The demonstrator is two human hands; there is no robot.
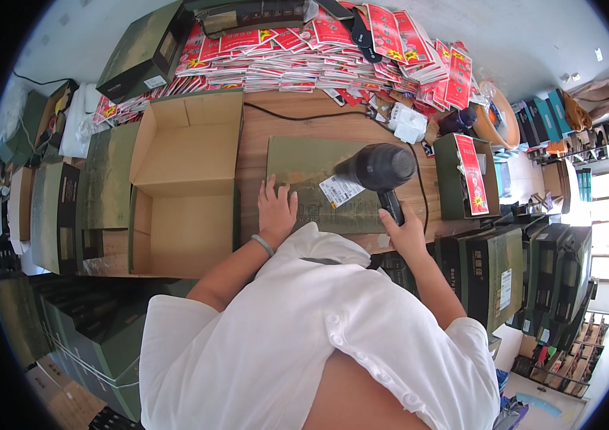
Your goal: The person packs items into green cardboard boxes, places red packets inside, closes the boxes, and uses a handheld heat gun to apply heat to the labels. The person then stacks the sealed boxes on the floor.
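Black hair dryer (378, 169), barrel lying left-right, nozzle pointing left over the white label (339, 190) on flat green box (313, 188); right hand (406, 231) clenched around handle, left hand (276, 211) spread flat on box.

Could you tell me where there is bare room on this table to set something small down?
Bare wood lies between the open carton and the flat green box, crossed by a cable. The back edge is crowded with red leaflets.

Count, head view: one black hair dryer (379, 170); one flat green box (304, 175) bearing one white label (340, 190); one open cardboard carton (186, 183); two hands: left hand (276, 211), right hand (406, 233). Red leaflets (304, 50): too many to count.
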